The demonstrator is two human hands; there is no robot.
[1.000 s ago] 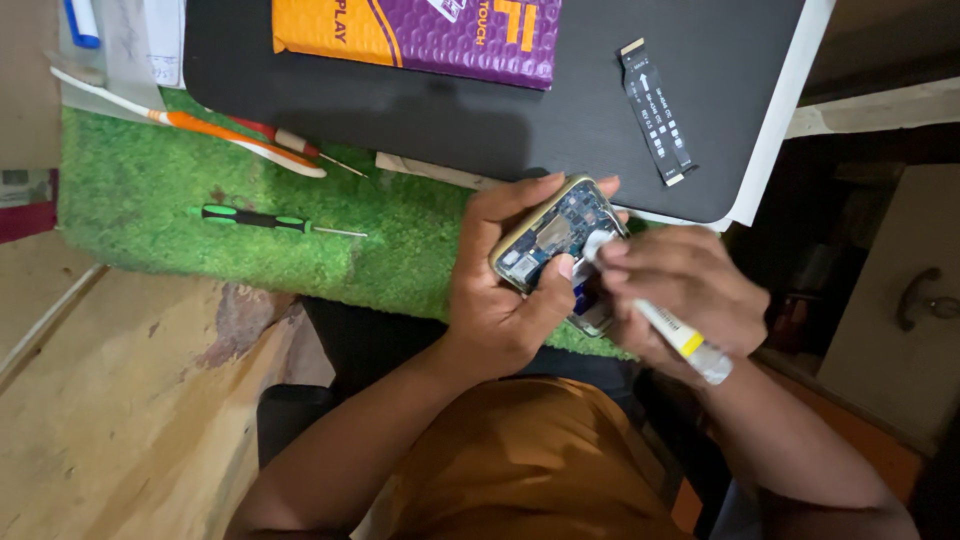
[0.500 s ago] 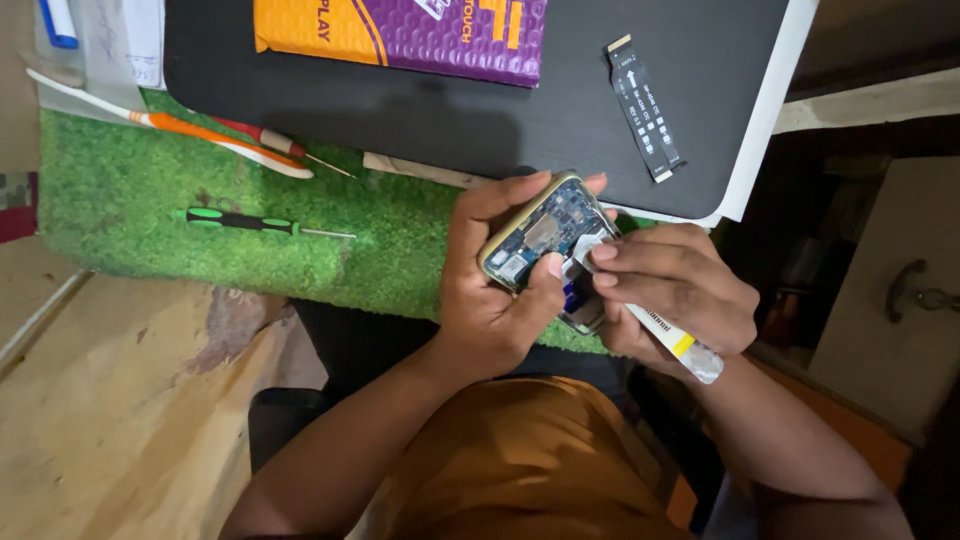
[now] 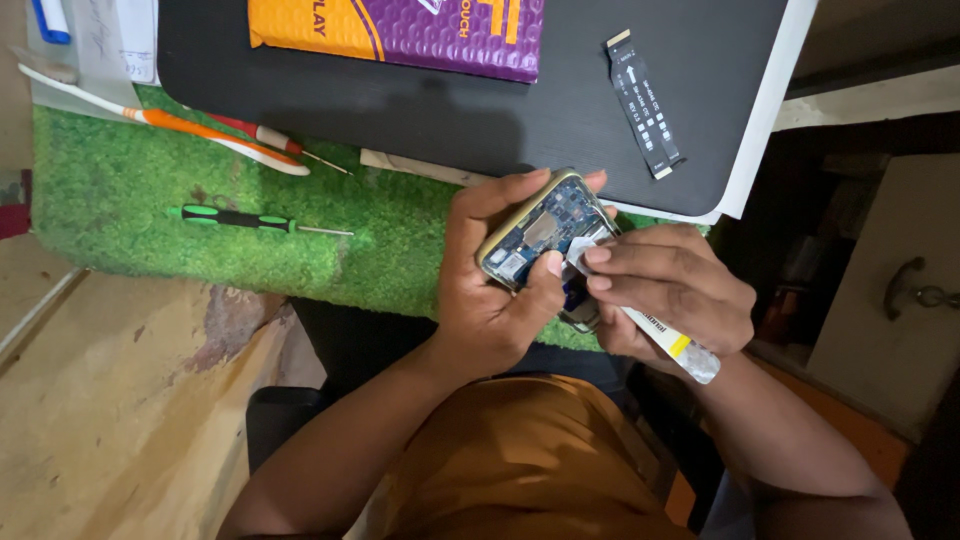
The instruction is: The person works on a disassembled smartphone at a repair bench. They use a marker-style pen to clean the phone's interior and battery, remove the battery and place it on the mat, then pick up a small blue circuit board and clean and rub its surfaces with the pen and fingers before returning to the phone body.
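Observation:
My left hand (image 3: 495,290) grips an opened phone (image 3: 540,230) with its back cover off, so the blue circuit board and metal shields show. The thumb lies across the phone's lower part. My right hand (image 3: 670,290) holds a small white tube with a yellow band (image 3: 672,345) and presses its fingertips onto a small pale piece at the phone's right side. Both hands hover over the near edge of a green turf mat (image 3: 150,210).
A black pad (image 3: 420,110) lies beyond the mat, with a purple and orange padded envelope (image 3: 420,30) and a black flex cable strip (image 3: 645,105) on it. A green-handled screwdriver (image 3: 240,219), a red-handled screwdriver (image 3: 270,137) and an orange and white toothbrush (image 3: 180,125) lie on the turf.
The view has shifted slightly. My hands keep working on the phone, with the right fingers moving a little over its right side.

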